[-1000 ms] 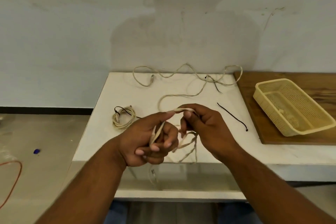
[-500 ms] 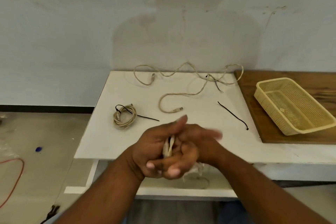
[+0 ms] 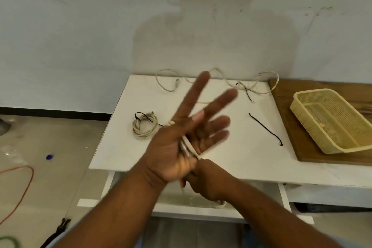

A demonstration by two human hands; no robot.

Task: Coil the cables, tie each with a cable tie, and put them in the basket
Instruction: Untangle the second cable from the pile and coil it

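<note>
My left hand is raised over the white table, palm toward me and fingers spread. A beige cable is wound across its palm. Just below it, my right hand is closed on the same cable, and the rest of the cable hangs under the table edge. A coiled beige cable with a black tie lies left of my hands. Along the back edge sprawls a loose beige cable. To the right lies a black cable tie. The yellow basket stands far right.
The basket rests on a wooden board at the table's right side. A second black tie lies by the loose cable at the back. On the floor to the left are an orange wire and a small blue object.
My left hand has gone from clasped with the right to raised with its fingers spread. My right hand has dropped below it, pulling the cable across the left palm.
</note>
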